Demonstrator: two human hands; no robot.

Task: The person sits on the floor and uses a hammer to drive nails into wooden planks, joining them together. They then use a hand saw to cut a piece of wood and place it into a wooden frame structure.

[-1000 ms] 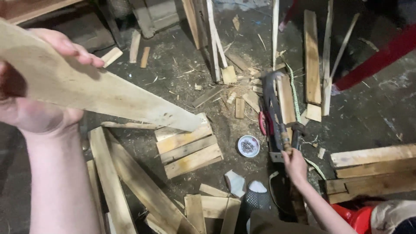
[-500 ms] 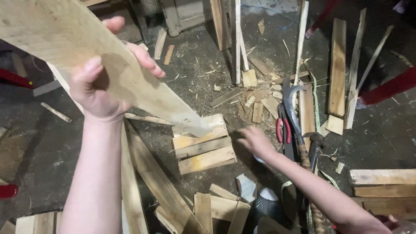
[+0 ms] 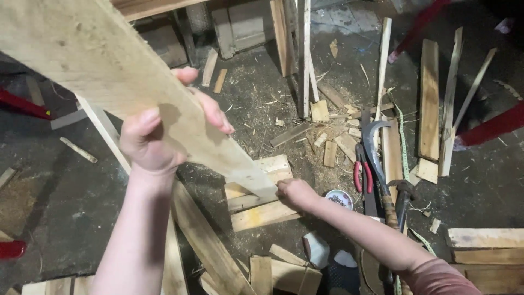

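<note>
Steadying a long, pale wooden plank (image 3: 109, 76) in mid-air over the workshop floor (image 3: 54, 186) — that looks like the step in hand, seen from the head camera. Left hand (image 3: 158, 136) raised high, forearm rising almost straight from the bottom edge, thumb over the near face of the plank, fingers curled round its far edge: a firm clasp about midway along. Plank slanting down from upper left to its lower end (image 3: 256, 183), just above a small stack of short boards (image 3: 256, 202). Right hand (image 3: 295, 191) stretched out low and forward, arm extended from the lower right, fingers closed at the plank's lower end — gripping it or only pressed against it, cannot tell. Judged from this pose, any next move would call for a firm hold at both ends so the plank does not twist. Lying near on the floor: red-handled pliers (image 3: 360, 175), a curved sickle (image 3: 376, 147), a hammer (image 3: 404, 194), a small round tin (image 3: 339, 199), scattered offcuts and sawdust.
</note>
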